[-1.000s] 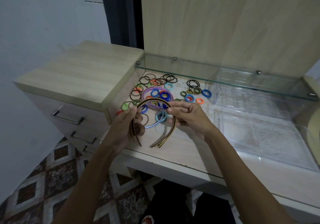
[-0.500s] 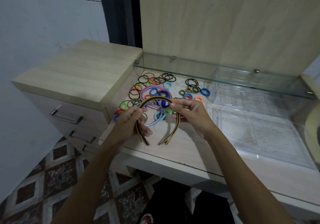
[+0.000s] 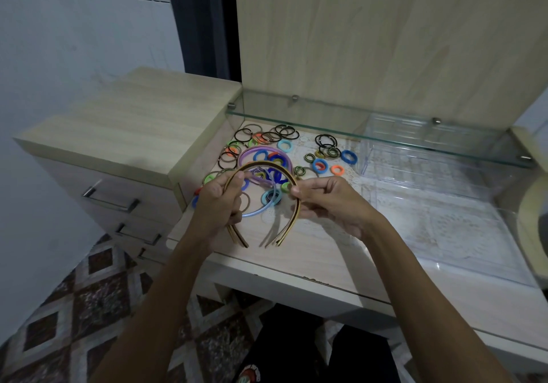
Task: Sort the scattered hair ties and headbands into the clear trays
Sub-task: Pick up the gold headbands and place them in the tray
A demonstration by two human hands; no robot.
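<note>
I see my left hand (image 3: 218, 204) and right hand (image 3: 329, 201) each pinching the brown headbands (image 3: 293, 210) above the worktop (image 3: 311, 252), near scattered hair ties (image 3: 320, 157) and clear trays (image 3: 444, 219).

Headbands (image 3: 289, 228) held between both hands, above the desk's (image 3: 311, 252) near edge; left hand (image 3: 218, 204) fingers on one side, right hand (image 3: 329, 201) fingers on the other. Beyond the fingertips: scattered hair ties (image 3: 318, 165) and more headbands (image 3: 252, 154) on the desk. Right of the right fingers: clear trays (image 3: 444, 228), one nearer, one behind it. Glass shelf (image 3: 385, 141) over the back. Drawer unit (image 3: 124, 133) left of the left fingers.
</note>
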